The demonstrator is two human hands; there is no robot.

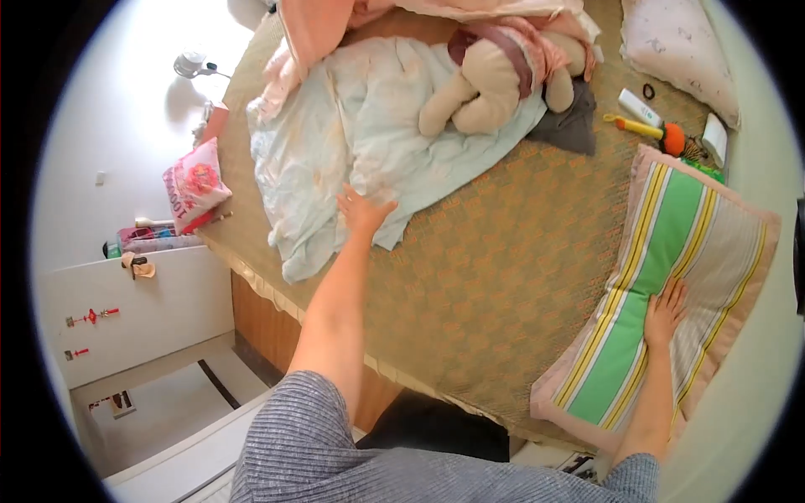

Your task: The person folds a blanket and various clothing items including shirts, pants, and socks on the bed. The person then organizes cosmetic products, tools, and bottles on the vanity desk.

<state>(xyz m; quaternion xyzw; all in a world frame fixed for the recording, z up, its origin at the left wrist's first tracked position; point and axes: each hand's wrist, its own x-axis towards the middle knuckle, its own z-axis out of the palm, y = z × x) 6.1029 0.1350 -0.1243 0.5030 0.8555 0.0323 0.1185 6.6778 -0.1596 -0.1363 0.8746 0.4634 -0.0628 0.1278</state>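
Note:
My left hand [366, 211] reaches forward with fingers spread at the near edge of a crumpled pale blue blanket [369, 101]; whether it presses on the cloth I cannot tell. On the right, my right hand [665, 317] lies flat on a pillow [620, 335] with green, yellow, white and beige stripes and a pink border. A beige stuffed toy [488, 84] in pink clothing rests at the blanket's far right side. Partly beneath the toy is a dark grey cloth [570, 121]. All of this lies on a bed with a brown patterned mat [495, 243].
A pale printed pillow [683, 50], a white box [639, 107] and an orange-and-yellow object [662, 132] lie at the far right by the wall. Pink bedding [314, 33] is heaped at the back. Left of the bed are a pink bag [197, 186] and a white cabinet [142, 310].

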